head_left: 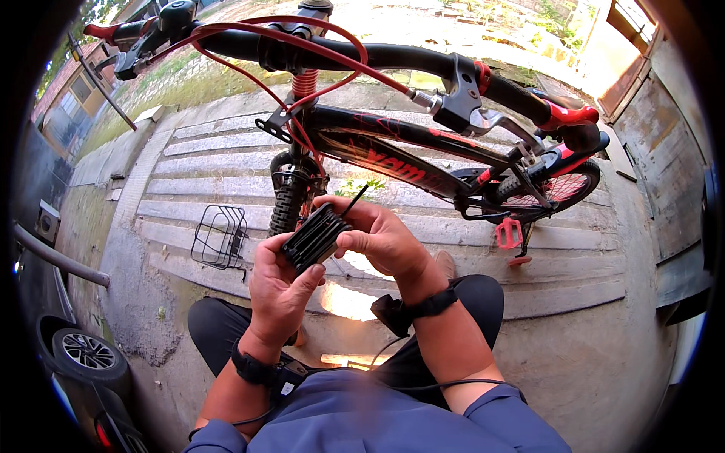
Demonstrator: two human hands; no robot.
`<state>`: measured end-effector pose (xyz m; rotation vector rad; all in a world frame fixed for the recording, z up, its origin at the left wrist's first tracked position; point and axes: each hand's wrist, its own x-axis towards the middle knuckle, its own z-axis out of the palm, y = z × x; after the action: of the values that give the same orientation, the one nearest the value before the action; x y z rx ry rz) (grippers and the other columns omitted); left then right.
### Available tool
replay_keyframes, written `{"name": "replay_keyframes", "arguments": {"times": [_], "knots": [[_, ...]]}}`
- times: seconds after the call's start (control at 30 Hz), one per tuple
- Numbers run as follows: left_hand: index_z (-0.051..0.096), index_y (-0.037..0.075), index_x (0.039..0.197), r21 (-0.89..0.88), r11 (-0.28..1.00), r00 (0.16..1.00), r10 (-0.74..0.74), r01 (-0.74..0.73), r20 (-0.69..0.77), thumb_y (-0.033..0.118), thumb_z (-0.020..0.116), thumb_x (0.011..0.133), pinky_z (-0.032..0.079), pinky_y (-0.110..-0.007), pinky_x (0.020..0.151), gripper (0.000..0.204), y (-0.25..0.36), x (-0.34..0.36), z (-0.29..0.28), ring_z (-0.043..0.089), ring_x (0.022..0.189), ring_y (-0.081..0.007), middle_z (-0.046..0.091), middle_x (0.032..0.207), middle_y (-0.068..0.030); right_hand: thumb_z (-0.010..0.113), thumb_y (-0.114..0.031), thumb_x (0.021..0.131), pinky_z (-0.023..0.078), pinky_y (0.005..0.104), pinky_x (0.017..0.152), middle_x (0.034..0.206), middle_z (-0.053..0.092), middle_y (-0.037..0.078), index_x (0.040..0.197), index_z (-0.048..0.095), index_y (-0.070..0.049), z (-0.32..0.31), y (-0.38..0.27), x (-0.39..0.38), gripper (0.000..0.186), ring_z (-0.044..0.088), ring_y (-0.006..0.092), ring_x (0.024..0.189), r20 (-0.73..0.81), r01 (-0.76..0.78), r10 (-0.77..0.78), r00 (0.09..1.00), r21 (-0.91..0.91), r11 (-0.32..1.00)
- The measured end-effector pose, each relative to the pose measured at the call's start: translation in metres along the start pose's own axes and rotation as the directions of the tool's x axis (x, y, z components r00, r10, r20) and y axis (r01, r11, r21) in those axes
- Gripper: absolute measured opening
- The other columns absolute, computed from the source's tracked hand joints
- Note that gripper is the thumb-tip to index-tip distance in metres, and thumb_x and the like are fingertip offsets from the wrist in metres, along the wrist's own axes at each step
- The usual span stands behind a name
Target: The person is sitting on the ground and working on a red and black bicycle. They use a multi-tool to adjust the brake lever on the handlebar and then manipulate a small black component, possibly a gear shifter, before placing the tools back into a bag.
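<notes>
I see a black folding multi-tool (313, 240) near the middle of the frame, held up between the two hands, in front of the bicycle's front tyre. Its slim blades lie stacked side by side, and one thin black key (355, 201) sticks out from its upper end, slanting toward the upper right.

The left hand (281, 288) is at the tool's lower left, its fingers curled around that side and its thumb against the lower end. The right hand (387, 243) comes in from the right, with bent fingers at the upper end and its thumb at the right edge. I read both as closed on the tool, though the fingertips behind it are hidden from me. Each wrist wears a black strap.

Just beyond stands a black and red bicycle (423, 143), its handlebar (393, 57) crossing the top of the frame and a red pedal (509, 234) at right of centre. Left of the front tyre (282, 215), a black wire basket (219, 236) lies on the concrete ground (559, 351). At the lower left I make out a dark car with a spoked wheel (89, 350).
</notes>
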<state>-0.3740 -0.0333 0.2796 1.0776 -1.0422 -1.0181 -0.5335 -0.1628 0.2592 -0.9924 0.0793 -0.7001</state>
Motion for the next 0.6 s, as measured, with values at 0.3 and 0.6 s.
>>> {"name": "replay_keyframes", "arguments": {"times": [0.3, 0.6], "knots": [[0.040, 0.003, 0.127, 0.033, 0.999, 0.998, -0.009, 0.011, -0.067, 0.000, 0.071, 0.088, 0.056, -0.025, 0.076, 0.050, -0.0040, 0.0026, -0.0051, 0.062, 0.096, -0.0118, 0.060, 0.116, -0.0091, 0.074, -0.018, 0.088, 0.054, 0.0258, 0.075, 0.122, 0.061, 0.005, 0.147, 0.044, -0.004, 0.0021, 0.0010, 0.0031, 0.067, 0.061, 0.0124, 0.100, -0.033, -0.027, 0.025, 0.999, -0.060, 0.998], [0.040, 0.003, 0.127, 0.026, 0.999, 0.997, -0.024, 0.027, -0.079, 0.000, 0.070, 0.089, 0.056, -0.025, 0.075, 0.049, -0.0078, 0.0013, -0.0050, 0.062, 0.098, -0.0134, 0.060, 0.118, -0.0103, 0.074, -0.018, 0.089, 0.054, 0.0257, 0.077, 0.119, 0.055, 0.002, 0.146, 0.045, -0.006, 0.0062, -0.0016, 0.0026, 0.065, 0.059, 0.0116, 0.097, -0.019, -0.024, 0.023, 1.000, -0.073, 0.997]]}}
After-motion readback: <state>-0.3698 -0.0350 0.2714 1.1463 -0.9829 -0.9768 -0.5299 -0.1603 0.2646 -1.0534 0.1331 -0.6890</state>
